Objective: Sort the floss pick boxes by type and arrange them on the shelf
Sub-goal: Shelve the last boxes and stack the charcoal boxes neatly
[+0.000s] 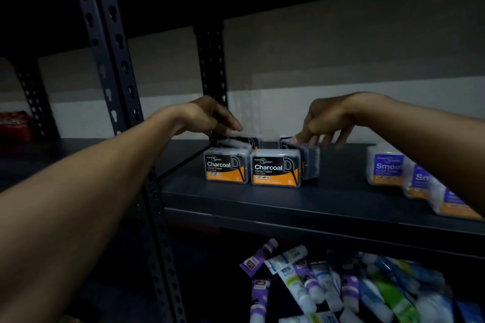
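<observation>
Dark metal shelf point(341, 186) against a dim wall point(341, 60) carries Charcoal boxes point(275, 168).

Readable text, as I see it from my station:
1. Left black-and-orange box point(226, 168): "mannings guardian", "Charcoal", "Dental Flosser".
2. Right black-and-orange box point(275, 171): same wording, plus "50" at the lower right corner.
3. First blue box point(385, 169): "Smoo", rest hidden.
4. Second blue box point(420, 181): "Sm".
5. Purple tube point(260, 294), lower shelf: "Safi".

Smaller print I cannot read.
</observation>
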